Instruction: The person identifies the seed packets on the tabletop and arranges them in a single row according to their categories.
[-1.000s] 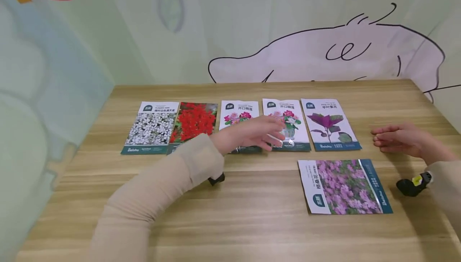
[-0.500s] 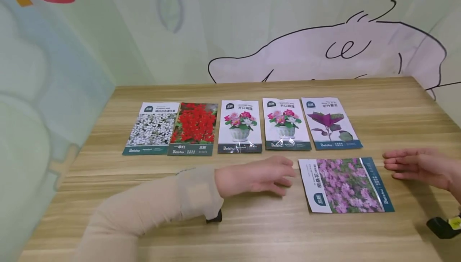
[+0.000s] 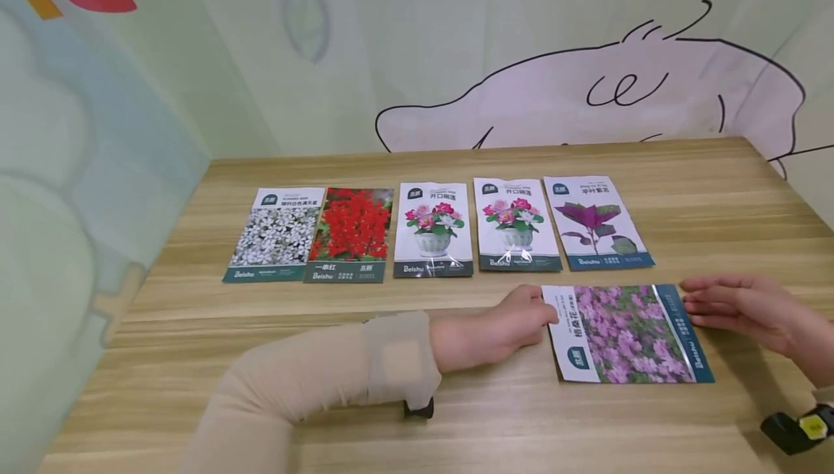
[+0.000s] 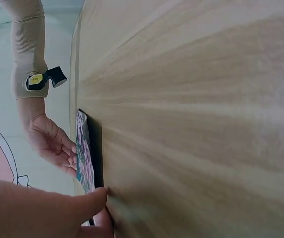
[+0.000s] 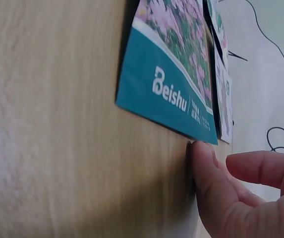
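Note:
A seed packet with pink flowers [image 3: 632, 336] lies sideways near the front of the row. My left hand [image 3: 498, 329] pinches its white left edge between thumb and fingers; in the left wrist view the thumb [image 4: 89, 204] is at the packet's near end. At the other end, my right hand [image 3: 756, 311] is beside the teal edge, fingers loosely extended. The right wrist view shows a fingertip [image 5: 201, 148] at the corner of the teal band [image 5: 166, 94], with thumb and fingers apart. Whether it touches the packet is hard to tell.
Behind lie several seed packets in a row: white flowers [image 3: 274, 235], red flowers [image 3: 352, 231], two with potted lotus [image 3: 433, 231], [image 3: 517, 224], and a purple-leaf one [image 3: 596, 224]. The wooden table [image 3: 339, 409] meets a printed wall at its back.
My left hand came down from over the lotus packets to the pink-flower packet's left edge and pinched it. My right hand moved forward, then closer to the packet's right edge.

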`<state>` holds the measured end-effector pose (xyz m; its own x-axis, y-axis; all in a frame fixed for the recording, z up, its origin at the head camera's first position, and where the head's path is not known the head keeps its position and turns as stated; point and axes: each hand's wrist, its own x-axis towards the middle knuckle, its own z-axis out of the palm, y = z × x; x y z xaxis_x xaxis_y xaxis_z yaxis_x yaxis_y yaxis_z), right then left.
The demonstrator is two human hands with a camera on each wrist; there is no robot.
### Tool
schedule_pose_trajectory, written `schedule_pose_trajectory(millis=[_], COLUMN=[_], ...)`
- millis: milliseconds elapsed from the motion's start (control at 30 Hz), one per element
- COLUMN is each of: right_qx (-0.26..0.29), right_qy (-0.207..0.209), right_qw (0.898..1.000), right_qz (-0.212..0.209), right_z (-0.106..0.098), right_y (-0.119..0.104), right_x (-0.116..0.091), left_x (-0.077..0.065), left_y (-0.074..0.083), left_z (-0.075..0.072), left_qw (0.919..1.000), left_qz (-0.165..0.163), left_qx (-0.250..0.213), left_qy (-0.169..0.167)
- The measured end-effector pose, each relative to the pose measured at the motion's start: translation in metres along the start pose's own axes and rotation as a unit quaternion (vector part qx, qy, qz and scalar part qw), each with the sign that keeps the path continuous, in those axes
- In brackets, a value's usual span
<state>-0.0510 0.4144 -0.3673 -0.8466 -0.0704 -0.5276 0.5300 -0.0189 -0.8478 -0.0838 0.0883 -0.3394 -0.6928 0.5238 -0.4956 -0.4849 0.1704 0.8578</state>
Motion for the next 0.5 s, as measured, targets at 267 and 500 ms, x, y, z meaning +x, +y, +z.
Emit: schedule_pose_trajectory(millis=[267, 500], right_qx=[-0.044, 0.017], right_qy=[0.017, -0.034], right_qw=[0.999, 0.999], right_qz=[0.001, 0.018], right_z=[0.004, 0.006], right_y=[0.002, -0.002], right_x=[0.002, -0.002], left_x=[0.003, 0.01], left_y=[-0.002, -0.003], left_z=[0.005, 0.001], left_qw=[0.9991, 0.9985], left_qz=[0.01, 0.029], left_qx=[-0.019, -0.032], left_qy=[0.037, 0.033])
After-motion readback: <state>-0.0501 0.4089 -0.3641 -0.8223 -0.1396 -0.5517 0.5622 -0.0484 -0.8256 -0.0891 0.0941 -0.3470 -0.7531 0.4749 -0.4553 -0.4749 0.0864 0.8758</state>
